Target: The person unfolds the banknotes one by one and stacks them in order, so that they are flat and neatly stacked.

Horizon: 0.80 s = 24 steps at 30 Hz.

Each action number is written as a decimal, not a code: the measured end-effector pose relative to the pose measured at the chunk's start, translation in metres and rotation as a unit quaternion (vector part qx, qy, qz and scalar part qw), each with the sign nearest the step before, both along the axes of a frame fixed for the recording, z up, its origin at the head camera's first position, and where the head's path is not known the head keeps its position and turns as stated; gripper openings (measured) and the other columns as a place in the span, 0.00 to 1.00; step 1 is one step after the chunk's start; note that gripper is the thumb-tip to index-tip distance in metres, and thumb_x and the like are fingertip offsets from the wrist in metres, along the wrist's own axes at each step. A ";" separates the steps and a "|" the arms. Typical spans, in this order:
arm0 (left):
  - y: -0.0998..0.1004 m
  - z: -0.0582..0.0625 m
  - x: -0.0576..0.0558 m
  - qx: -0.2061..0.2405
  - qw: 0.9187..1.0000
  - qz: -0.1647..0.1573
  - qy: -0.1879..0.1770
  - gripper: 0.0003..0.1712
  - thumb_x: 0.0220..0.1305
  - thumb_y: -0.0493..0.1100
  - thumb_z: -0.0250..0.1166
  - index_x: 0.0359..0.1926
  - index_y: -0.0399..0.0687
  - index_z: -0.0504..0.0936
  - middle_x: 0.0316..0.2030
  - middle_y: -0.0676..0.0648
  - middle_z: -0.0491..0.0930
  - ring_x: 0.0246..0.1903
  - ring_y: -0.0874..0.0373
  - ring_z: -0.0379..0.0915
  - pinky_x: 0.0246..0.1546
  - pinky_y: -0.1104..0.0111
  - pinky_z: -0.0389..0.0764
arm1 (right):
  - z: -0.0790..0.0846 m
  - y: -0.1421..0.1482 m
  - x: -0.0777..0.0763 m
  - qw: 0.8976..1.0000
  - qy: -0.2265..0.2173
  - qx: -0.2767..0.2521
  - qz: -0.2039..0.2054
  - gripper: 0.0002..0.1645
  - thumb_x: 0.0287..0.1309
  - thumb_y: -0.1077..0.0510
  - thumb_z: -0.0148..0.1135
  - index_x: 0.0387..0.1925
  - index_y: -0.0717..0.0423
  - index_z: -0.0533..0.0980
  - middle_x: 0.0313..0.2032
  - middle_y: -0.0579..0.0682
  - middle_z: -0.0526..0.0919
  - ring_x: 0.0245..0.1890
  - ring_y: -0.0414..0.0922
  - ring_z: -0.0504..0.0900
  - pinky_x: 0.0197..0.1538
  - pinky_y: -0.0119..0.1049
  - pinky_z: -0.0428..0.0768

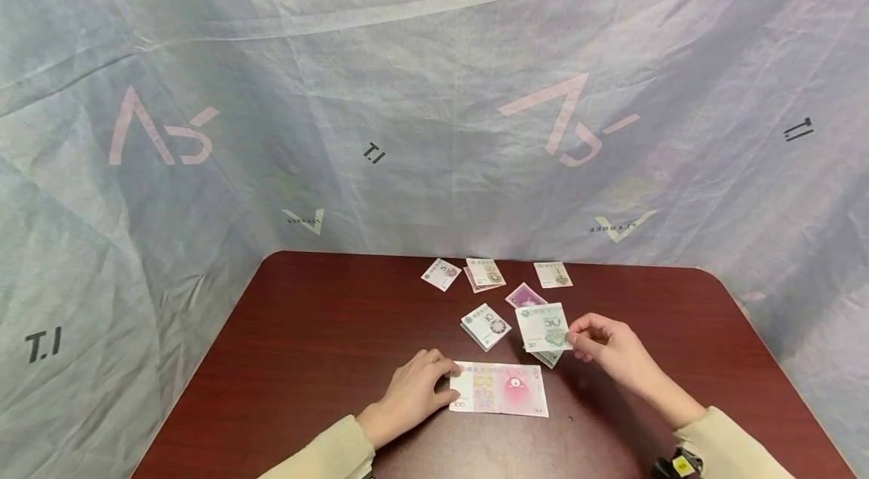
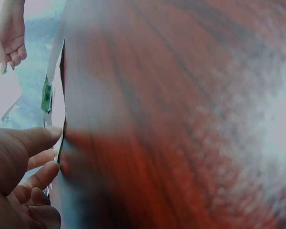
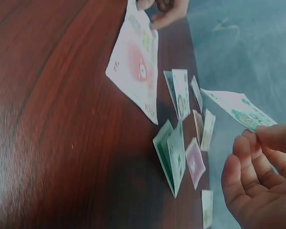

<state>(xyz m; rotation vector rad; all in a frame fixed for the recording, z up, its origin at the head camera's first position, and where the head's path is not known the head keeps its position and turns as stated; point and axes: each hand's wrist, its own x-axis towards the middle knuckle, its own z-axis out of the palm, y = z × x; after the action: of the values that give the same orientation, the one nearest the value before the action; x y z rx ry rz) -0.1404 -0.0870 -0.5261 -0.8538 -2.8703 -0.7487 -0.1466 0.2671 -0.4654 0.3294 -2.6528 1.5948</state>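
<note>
My right hand (image 1: 611,351) pinches one corner of a green 50 banknote (image 1: 543,327) between thumb and fingertips. The note is raised above the table and, in the head view, partly covers a folded green banknote (image 3: 171,157) below it. A red 100 banknote (image 1: 498,388) lies spread on the table nearer me. My left hand (image 1: 416,396) rests at its left end, thumb and index fingertip apart and touching the note. Above the red note in the head view lies a folded 10 banknote (image 1: 486,328).
Toward the table's back edge lie a 5 banknote (image 1: 442,274), a folded 20 banknote (image 1: 485,273), a 1 banknote (image 1: 553,275) and a purple banknote (image 1: 523,296). Behind the dark red table (image 1: 305,328) hangs a grey printed cloth (image 1: 434,185).
</note>
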 end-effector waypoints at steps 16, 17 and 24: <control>0.003 -0.006 0.003 0.026 0.999 0.012 0.022 0.09 0.57 0.43 0.76 0.38 0.57 0.86 0.33 0.61 0.77 0.35 0.67 0.71 0.31 0.71 0.75 | -0.009 -0.019 0.004 0.988 -0.068 -0.109 0.085 0.10 0.70 0.67 0.62 0.43 0.75 0.77 0.27 0.50 0.83 0.27 0.39 0.82 0.33 0.38 0.85; 0.003 -0.006 0.003 0.027 0.999 0.012 0.023 0.09 0.57 0.43 0.76 0.38 0.57 0.86 0.33 0.61 0.77 0.35 0.67 0.71 0.31 0.71 0.75 | -0.011 -0.020 0.004 0.988 -0.068 -0.111 0.087 0.10 0.70 0.67 0.62 0.43 0.75 0.77 0.27 0.50 0.83 0.27 0.39 0.82 0.33 0.38 0.85; 0.004 -0.005 0.001 0.025 0.999 0.012 0.030 0.08 0.58 0.42 0.76 0.39 0.56 0.87 0.33 0.61 0.77 0.35 0.66 0.72 0.31 0.69 0.76 | -0.017 -0.028 0.008 0.986 -0.081 -0.122 0.083 0.10 0.69 0.66 0.62 0.43 0.75 0.77 0.27 0.49 0.82 0.27 0.38 0.81 0.33 0.37 0.84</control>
<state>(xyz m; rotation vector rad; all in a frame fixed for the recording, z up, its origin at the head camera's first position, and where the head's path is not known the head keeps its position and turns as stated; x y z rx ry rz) -0.1398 -0.0832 -0.5310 -0.8207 -2.7910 -0.7756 -0.1384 0.2390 -0.4821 0.4359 -2.5574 2.0569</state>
